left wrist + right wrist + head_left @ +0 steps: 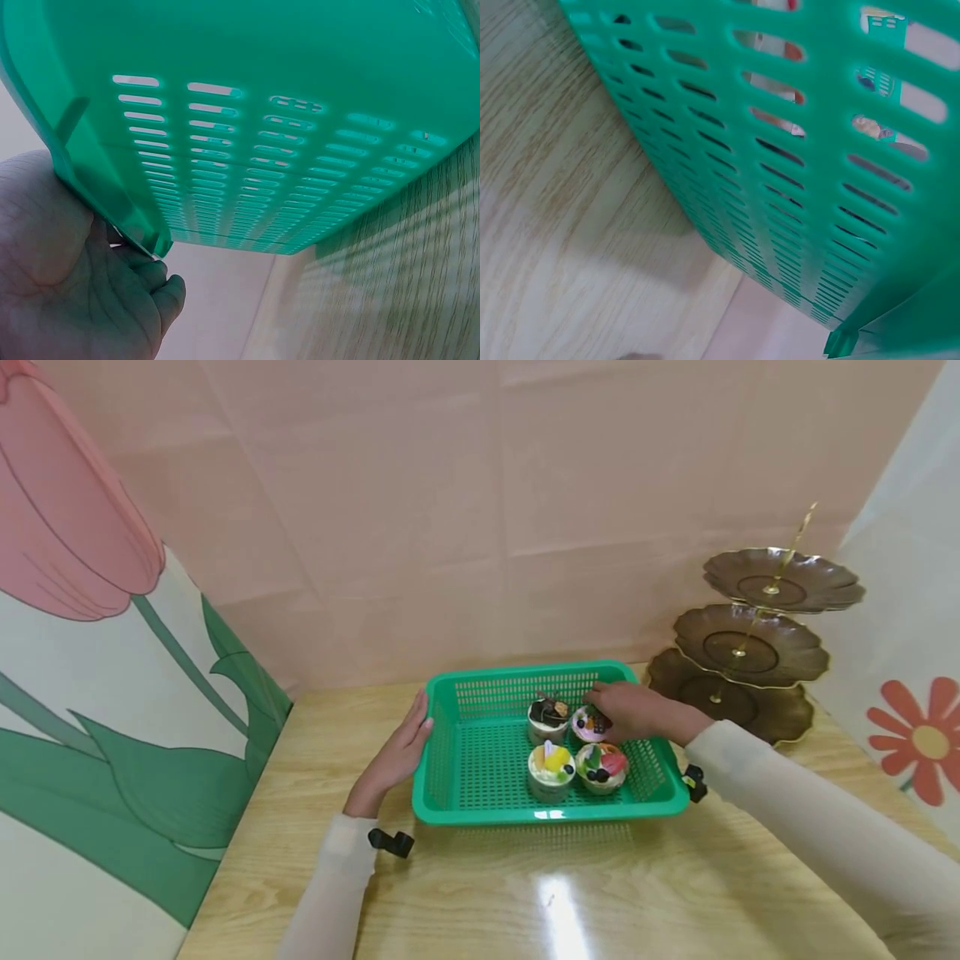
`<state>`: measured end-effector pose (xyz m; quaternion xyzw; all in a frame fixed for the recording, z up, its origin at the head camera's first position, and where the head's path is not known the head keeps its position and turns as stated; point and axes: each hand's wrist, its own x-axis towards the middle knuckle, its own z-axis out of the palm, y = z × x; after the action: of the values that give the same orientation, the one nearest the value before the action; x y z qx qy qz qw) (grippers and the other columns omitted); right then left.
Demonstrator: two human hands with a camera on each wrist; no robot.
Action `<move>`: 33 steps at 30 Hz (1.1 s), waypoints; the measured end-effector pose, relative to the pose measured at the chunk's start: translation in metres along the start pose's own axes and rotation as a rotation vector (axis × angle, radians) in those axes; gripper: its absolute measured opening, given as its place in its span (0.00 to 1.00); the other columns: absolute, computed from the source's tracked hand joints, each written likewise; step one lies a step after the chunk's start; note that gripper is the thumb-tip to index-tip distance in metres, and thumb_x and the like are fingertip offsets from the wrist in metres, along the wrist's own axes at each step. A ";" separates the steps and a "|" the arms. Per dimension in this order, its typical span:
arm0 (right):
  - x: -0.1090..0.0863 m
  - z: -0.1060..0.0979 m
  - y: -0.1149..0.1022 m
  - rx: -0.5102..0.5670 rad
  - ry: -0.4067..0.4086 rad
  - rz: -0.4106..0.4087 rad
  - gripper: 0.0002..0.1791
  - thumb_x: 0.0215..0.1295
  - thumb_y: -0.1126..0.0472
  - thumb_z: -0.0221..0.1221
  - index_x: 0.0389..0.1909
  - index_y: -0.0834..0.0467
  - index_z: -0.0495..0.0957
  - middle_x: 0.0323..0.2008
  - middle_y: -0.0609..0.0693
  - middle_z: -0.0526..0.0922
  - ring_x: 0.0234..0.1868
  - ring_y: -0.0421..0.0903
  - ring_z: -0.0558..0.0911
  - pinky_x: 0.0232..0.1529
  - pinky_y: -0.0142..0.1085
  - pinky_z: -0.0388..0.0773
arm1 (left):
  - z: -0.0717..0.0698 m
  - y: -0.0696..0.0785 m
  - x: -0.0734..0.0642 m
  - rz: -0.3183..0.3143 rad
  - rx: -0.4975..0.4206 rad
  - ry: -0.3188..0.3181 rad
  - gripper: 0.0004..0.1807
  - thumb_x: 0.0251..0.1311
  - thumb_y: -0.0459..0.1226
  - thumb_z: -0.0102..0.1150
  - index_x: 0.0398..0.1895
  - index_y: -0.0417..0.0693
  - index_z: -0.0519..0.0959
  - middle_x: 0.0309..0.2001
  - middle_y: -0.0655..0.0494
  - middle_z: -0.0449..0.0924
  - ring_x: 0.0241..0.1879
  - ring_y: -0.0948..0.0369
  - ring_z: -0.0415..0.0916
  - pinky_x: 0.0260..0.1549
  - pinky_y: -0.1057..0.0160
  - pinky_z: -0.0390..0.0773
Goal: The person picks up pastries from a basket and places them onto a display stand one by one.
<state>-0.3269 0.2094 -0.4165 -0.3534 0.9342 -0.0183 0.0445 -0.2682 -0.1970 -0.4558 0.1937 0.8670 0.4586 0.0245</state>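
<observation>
A green plastic basket (480, 817) with slotted walls stands on the table and holds several cream-topped dessert cups. My left hand (399, 750) lies along the basket's left rim with its fingers extended; in the left wrist view that hand (90, 277) touches the rim from outside. Reaching over the right end, my right hand (633, 710) grips the back-right dessert cup with pinkish cream (587, 724), partly covering it. Beside that cup are a chocolate-topped cup (548, 714), a yellow-fruit cup (551, 766) and a strawberry-and-berry cup (600, 768). Basket slots mostly fill the right wrist view.
A three-tier brown stand (750, 647) with scalloped plates and a gold rod is at the back right, near my right forearm. The wooden table (480, 902) meets a pink backdrop (375, 527) behind the basket.
</observation>
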 end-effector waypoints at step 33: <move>-0.024 -0.028 -0.007 0.274 0.098 -0.009 0.39 0.52 0.56 0.77 0.61 0.69 0.72 0.49 0.57 0.77 0.41 0.44 0.78 0.36 0.35 0.79 | 0.001 -0.003 0.001 0.020 -0.008 0.014 0.32 0.84 0.43 0.29 0.82 0.42 0.36 0.82 0.58 0.28 0.80 0.60 0.26 0.76 0.49 0.37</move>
<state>-0.3075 0.2202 -0.3867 -0.3467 0.9225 -0.1633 0.0467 -0.2696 -0.1971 -0.4584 0.1990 0.8633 0.4635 0.0144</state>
